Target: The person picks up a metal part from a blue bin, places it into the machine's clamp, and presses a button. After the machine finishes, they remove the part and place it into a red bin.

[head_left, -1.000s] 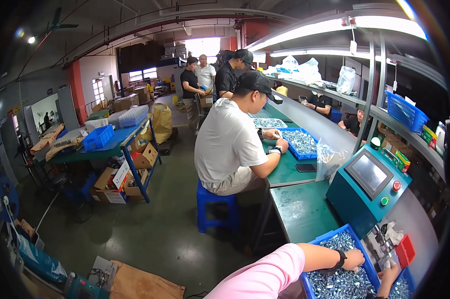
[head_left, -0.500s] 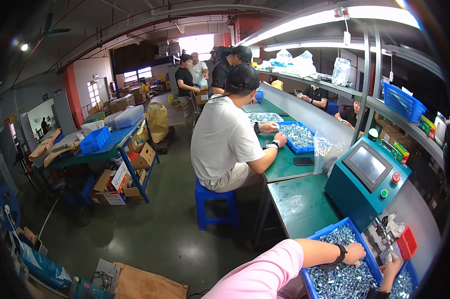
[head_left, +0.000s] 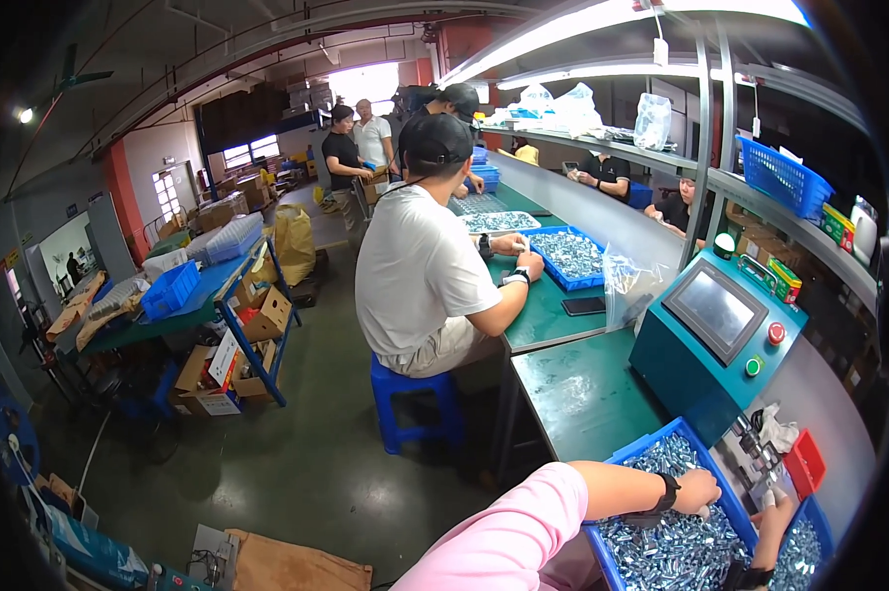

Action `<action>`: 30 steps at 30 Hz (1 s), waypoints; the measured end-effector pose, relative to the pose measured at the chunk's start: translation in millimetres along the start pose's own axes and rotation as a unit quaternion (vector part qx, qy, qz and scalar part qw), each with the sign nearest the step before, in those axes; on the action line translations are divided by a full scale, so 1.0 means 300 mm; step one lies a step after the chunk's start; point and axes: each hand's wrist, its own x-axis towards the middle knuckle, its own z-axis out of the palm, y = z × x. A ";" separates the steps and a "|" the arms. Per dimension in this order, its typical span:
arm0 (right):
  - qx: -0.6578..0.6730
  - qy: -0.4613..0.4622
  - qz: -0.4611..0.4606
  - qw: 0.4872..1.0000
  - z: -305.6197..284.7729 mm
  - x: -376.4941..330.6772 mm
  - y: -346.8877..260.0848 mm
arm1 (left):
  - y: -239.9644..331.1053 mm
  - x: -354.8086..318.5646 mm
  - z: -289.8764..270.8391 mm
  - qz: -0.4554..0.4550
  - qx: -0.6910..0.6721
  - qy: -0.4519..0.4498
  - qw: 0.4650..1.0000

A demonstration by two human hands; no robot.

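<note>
A blue tray [head_left: 617, 568] full of small shiny metal cylinders [head_left: 673, 547] lies at the lower right. Above its contents is my left hand [head_left: 697, 491], fingers curled together; whatever they hold is too small to make out. My right hand [head_left: 774, 514] is beside the metal fixture [head_left: 757, 455] of a teal bench machine [head_left: 695, 340], thumb and fingers drawn together at the fixture's lower end. Any piece in that pinch cannot be made out. A second blue tray [head_left: 824, 532] of similar metal parts sits partly hidden behind my right forearm.
A red bin [head_left: 805, 463] stands right of the fixture. Ahead, a co-worker in a white shirt [head_left: 415, 271] sits on a blue stool [head_left: 415, 404] by another blue parts tray [head_left: 582, 283]. A phone [head_left: 584, 306] lies on the green bench [head_left: 572, 389]. A metal shelf [head_left: 809, 231] runs along the right.
The view has shifted slightly, moving the scene a little left and up. My left hand stays over the tray, my right by the fixture; both show only slight movement.
</note>
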 end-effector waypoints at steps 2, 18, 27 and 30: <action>0.002 -0.009 0.024 1.000 -0.002 -0.006 -0.005 | -0.003 0.005 0.004 0.005 -0.004 -0.006 1.000; -0.019 -0.002 0.012 1.000 -0.010 -0.067 -0.073 | -0.030 0.004 -0.022 0.009 -0.086 -0.060 0.994; -0.015 -0.017 0.026 0.999 -0.029 -0.059 -0.052 | -0.029 -0.017 -0.034 0.029 -0.110 -0.043 0.993; -0.024 -0.011 0.022 0.999 -0.030 -0.059 -0.046 | -0.025 -0.021 -0.035 0.027 -0.111 -0.044 0.993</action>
